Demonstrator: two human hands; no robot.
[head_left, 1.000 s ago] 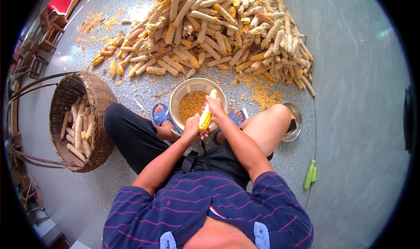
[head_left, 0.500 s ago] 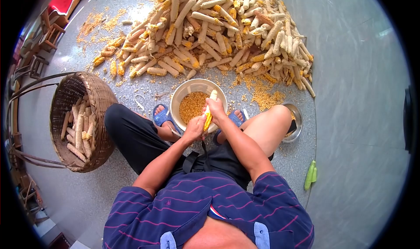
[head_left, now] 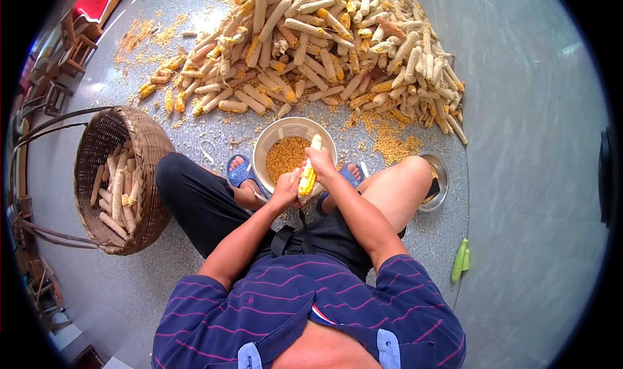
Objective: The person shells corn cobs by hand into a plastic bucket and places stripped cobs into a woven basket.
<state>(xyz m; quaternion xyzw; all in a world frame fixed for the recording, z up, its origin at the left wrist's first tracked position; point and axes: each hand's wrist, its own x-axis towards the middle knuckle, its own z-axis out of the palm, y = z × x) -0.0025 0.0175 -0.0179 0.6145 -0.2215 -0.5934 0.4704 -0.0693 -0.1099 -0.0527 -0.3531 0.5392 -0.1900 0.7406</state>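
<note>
Both my hands are on one corn cob (head_left: 307, 182), held over the near rim of a white bucket (head_left: 261, 149). The cob's lower part carries yellow kernels, while its far tip is pale and bare. My right hand (head_left: 320, 162) is wrapped round the upper part. Lower down on the left side, my left hand (head_left: 286, 188) grips the kernel-covered end, with its fingers partly hidden under the cob. Loose yellow kernels (head_left: 285, 156) lie inside the bucket, between my feet.
A large pile of cobs (head_left: 311, 51) lies beyond the bucket, with scattered kernels (head_left: 389, 138) beside it. At the left a wicker basket (head_left: 152, 148) on its side holds cobs. A metal bowl (head_left: 443, 184) is by my right knee, and a green object (head_left: 459, 260) lies nearer.
The cob has turned and tilted slightly between my hands, showing more of its yellow side than half a second ago. My left hand has shifted a little along it.
</note>
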